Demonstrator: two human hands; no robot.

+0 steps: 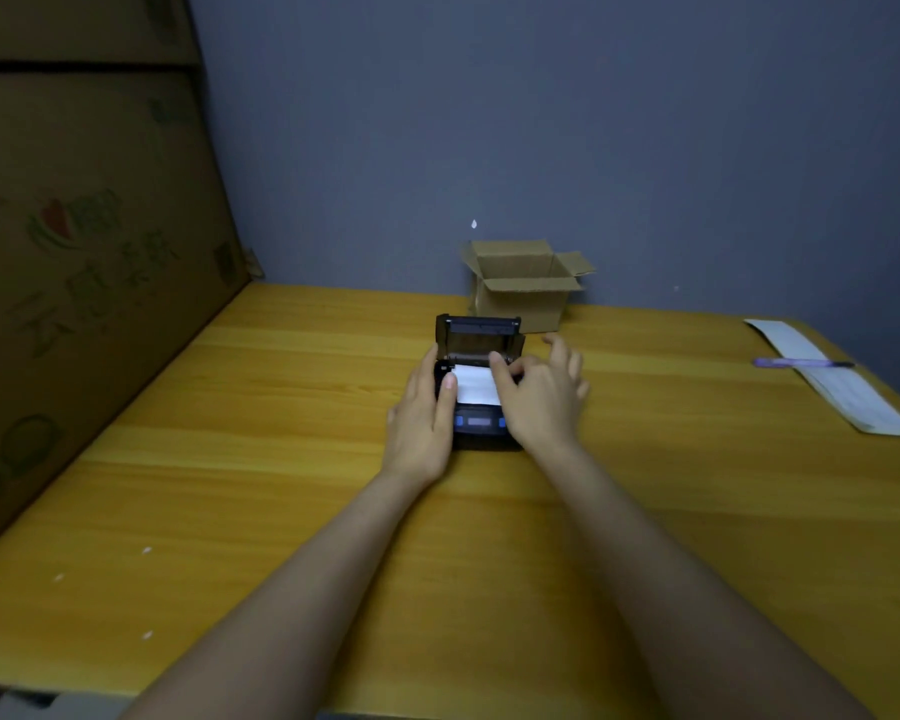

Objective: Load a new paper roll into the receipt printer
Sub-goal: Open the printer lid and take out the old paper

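Note:
A small black receipt printer [479,423] with blue buttons sits on the yellow wooden table [281,459], its lid [478,335] raised at the back. White paper [473,384] lies across the open compartment, its end drawn toward me. My left hand [422,423] grips the printer's left side, thumb resting on the paper's left edge. My right hand [536,392] rests over the printer's right side, thumb and forefinger on the paper's right edge, the other fingers spread. The roll itself is hidden inside.
An open cardboard box [523,288] stands just behind the printer against the grey wall. A big cardboard carton [84,252] lines the table's left side. At the far right lie a long paper strip [832,379] and a purple pen [801,363].

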